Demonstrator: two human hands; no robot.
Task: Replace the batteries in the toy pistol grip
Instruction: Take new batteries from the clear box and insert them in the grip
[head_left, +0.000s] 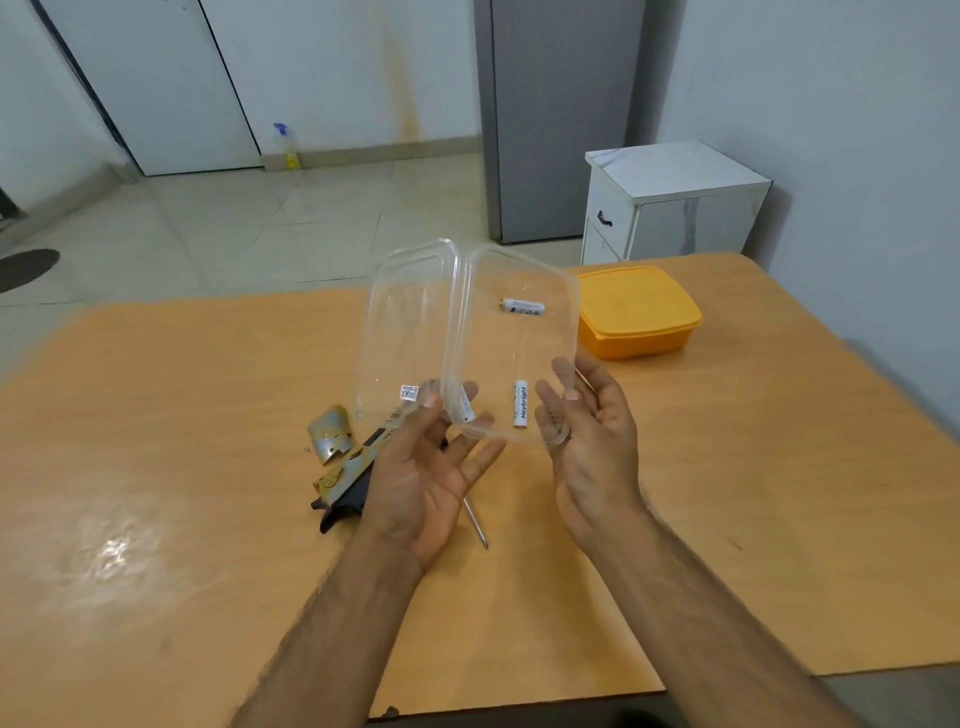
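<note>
- Head view: left hand (426, 467) pinches the edge of the clear lid (405, 327); right hand (587, 441) cups the clear container (519, 338), fingers curled under its corner.
- Both are lifted over the table (156, 467).
- 3 batteries (521, 404) loose inside the container.
- Toy pistol (345, 486) lies on the table under the left hand, grip cover (330, 434) off beside it, screwdriver (475, 522) near.
- Progress: compartment looks opened; picking and fitting batteries and closing the cover remain.
- Orange box (639, 312) sits shut behind.
</note>
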